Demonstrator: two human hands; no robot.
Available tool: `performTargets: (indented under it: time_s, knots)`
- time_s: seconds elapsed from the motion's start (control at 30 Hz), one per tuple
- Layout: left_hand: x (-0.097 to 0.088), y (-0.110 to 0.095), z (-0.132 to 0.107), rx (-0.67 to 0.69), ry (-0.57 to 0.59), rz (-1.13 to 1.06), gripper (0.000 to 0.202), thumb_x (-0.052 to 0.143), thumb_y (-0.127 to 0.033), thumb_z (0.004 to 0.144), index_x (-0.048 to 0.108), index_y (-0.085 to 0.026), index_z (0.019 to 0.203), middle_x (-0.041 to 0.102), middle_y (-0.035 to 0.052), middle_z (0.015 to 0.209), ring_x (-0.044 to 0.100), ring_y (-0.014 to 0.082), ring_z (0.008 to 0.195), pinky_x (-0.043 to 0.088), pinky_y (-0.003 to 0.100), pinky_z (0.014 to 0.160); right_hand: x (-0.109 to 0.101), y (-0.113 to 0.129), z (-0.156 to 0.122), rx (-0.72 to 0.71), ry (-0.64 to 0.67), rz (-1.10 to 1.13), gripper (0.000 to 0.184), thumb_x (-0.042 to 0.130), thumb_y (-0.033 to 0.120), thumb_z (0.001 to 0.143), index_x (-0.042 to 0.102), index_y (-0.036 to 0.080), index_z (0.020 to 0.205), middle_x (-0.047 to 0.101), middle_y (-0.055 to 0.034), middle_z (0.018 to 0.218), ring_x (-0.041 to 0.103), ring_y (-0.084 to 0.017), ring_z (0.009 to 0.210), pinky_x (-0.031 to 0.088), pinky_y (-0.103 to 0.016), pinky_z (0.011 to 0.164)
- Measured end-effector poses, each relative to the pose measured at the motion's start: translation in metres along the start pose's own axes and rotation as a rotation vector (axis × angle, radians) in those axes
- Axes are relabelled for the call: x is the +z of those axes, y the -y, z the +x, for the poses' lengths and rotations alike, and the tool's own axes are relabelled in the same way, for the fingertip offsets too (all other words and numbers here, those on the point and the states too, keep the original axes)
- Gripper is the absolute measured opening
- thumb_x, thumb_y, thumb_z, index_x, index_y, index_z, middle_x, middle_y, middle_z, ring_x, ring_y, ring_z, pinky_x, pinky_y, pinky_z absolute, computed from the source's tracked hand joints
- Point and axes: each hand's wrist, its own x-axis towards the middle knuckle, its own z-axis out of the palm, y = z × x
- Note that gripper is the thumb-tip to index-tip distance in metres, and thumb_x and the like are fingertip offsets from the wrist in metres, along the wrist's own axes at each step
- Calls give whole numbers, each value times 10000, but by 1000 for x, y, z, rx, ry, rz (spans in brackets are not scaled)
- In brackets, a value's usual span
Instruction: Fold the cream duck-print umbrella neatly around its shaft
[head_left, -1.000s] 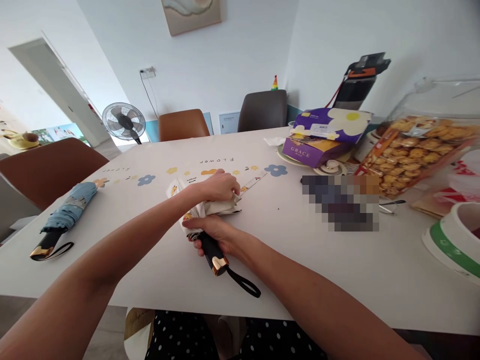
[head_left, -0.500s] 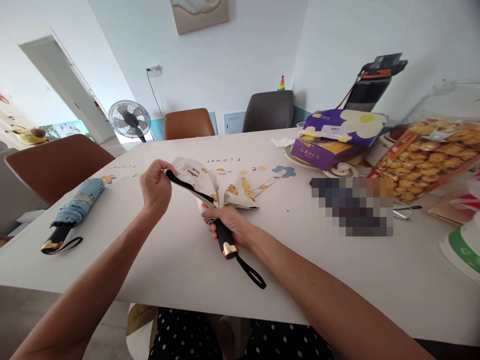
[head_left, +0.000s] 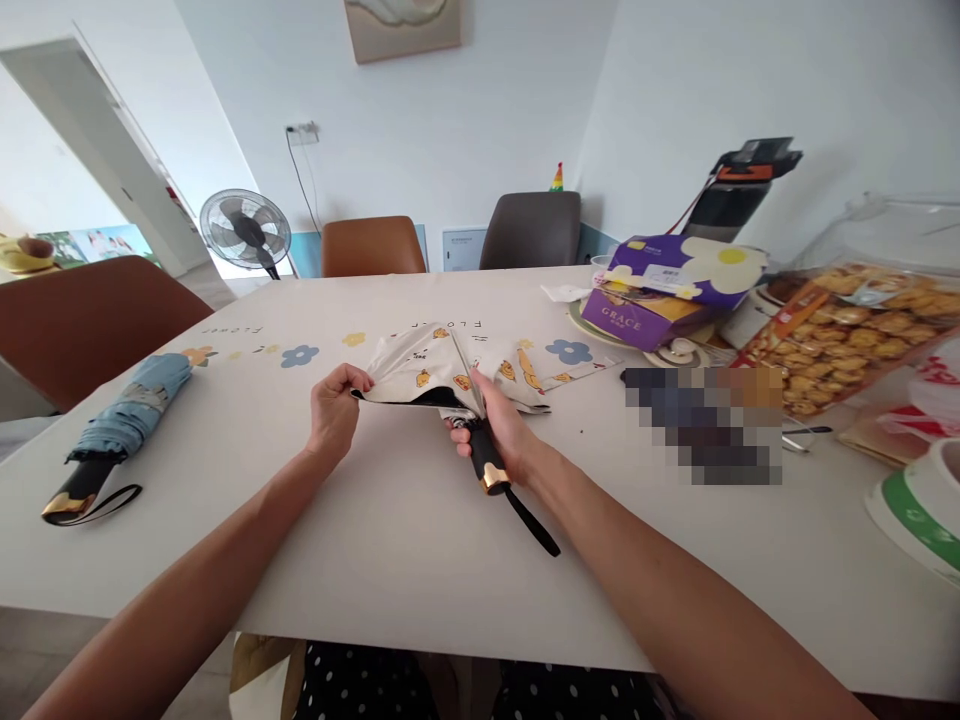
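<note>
In front of me is a folding umbrella (head_left: 420, 372) with a cream canopy printed with yellow ducks and a black underside. My right hand (head_left: 502, 425) wraps round it where the canopy meets the black, gold-tipped handle (head_left: 489, 462); a black wrist strap (head_left: 534, 523) hangs from the end. At the left, my left hand (head_left: 337, 405) pinches the canopy's edge and pulls a panel out sideways. The other canopy folds spread loosely past my right hand. A second umbrella (head_left: 133, 410), blue and rolled up, lies at the table's left.
The white table (head_left: 360, 560) has printed flowers. On its right stand purple boxes (head_left: 637, 310), a dark bottle (head_left: 727, 200), a clear tub of biscuits (head_left: 847, 330), a blurred dark object (head_left: 697, 430) and a green-banded white container (head_left: 922, 510). Chairs (head_left: 373, 246) and a fan (head_left: 246, 230) stand beyond.
My left hand has moved right and down with the canopy edge, stretching the panel flatter. My right hand and the umbrella handle have shifted slightly right. The view has turned a little.
</note>
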Motion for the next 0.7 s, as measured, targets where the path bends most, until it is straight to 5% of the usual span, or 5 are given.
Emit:
performTargets:
  time_s: [0.13,0.3,0.37,0.53,0.7]
  knots:
    - [-4,3,3,-15,-26,1,172,307,-95,450,429,-190,527,493,-33,594,488,109,645,385,261,707,0,-1,1,-8,-47,-35,213,568,369,798,468,180,796,470,18,605,398,-63,397,354,-178,326]
    - [-10,0,4,-132,-192,107,208,360,-70,556,512,-201,606,576,-18,688,538,134,743,401,290,768,3,-2,-2,-11,-119,-71,152,609,207,754,469,148,750,475,9,636,416,-54,426,380,-176,339]
    - [-8,-9,0,-92,-103,141,194,430,-110,663,579,-216,729,614,-5,808,558,158,842,412,305,804,5,-3,-2,-17,-133,-89,158,627,199,739,484,137,757,477,8,636,415,-55,432,383,-176,337]
    - [11,-20,-19,246,390,314,219,588,-270,756,605,-237,971,617,40,1034,520,201,1033,394,359,919,7,-4,-1,-32,-141,-137,163,632,234,743,514,137,801,465,22,584,403,-66,404,381,-190,323]
    - [22,-7,-22,379,412,422,157,552,-231,802,634,-244,935,645,46,945,548,188,946,444,345,840,7,-6,1,-23,-104,-143,232,591,378,779,498,167,798,482,21,587,428,-76,393,386,-195,316]
